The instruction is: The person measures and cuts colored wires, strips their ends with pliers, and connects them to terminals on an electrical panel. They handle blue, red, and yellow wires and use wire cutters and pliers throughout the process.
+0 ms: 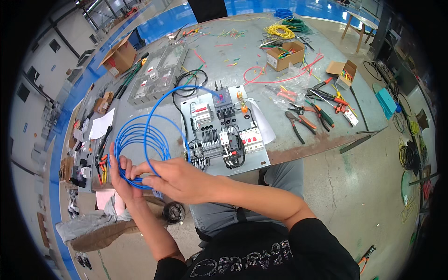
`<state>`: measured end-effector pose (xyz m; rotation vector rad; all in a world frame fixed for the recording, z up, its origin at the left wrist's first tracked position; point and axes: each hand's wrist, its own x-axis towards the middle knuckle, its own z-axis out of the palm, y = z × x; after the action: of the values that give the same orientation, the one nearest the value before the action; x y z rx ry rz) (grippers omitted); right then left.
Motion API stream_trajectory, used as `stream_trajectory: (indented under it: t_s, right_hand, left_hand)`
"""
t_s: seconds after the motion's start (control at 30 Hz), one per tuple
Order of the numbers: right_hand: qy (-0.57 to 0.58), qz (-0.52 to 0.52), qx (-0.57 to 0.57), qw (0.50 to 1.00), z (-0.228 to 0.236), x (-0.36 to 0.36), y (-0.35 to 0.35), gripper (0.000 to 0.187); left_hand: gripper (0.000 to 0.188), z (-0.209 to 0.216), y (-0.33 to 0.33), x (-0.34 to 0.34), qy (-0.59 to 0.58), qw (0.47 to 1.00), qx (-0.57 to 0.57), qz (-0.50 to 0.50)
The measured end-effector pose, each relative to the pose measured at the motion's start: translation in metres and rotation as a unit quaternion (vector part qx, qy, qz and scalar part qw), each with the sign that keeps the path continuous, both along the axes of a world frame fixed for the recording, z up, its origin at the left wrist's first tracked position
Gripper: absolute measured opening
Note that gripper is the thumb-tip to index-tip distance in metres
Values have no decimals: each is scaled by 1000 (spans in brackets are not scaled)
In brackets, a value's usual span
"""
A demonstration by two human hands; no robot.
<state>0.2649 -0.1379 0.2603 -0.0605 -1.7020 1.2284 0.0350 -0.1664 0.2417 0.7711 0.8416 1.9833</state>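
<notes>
A coil of blue wire (142, 133) is held up in front of me, to the left of the electrical panel. My left hand (125, 179) grips the coil's lower left part, with its fingers curled round the loops. Crossing to the left, my right hand (175, 179) pinches the blue wire near the coil's bottom, its fingertips close to those of the left. One blue strand arches from the coil over toward the panel. The mounting plate (252, 165) carries a circuit breaker (221, 98), red-switched breakers (252, 139), a contactor (231, 147) and terminal blocks (207, 149).
Pliers (295, 127) and other hand tools lie right of the panel. Cardboard boxes (285, 56) with wire pieces stand farther back, near yellow wire coils (280, 31). A grey compartment tray (158, 70) is at the back left. A black cable (173, 103) loops beside the plate.
</notes>
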Motion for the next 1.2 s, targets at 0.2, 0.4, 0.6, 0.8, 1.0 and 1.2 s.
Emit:
stream_trajectory:
  t_s: [0.2, 0.4, 0.6, 0.8, 1.0, 1.2]
  right_hand:
    - [-24, 93, -89, 991, -27, -85, 8, 28]
    - [-46, 64, -305, 949, -56, -152, 42, 31]
    - [1, 85, -374, 924, -79, -173, 68, 31]
    - [-86, 67, -356, 928, -39, -174, 85, 29]
    - [-161, -98, -196, 962, -44, -168, 126, 36]
    - [-112, -302, -292, 901, -63, -160, 176, 46]
  left_hand:
    - [46, -100, 21, -145, -5, 983, -181, -18]
    - [63, -162, 54, -230, 401, 821, -332, 233]
    - [58, -106, 35, -56, 225, 972, -56, 24]
    - [56, -134, 24, -12, 6, 988, 47, -150]
    - [39, -144, 58, -11, 221, 970, 15, -99]
    - [22, -124, 67, 24, 414, 907, -42, 64]
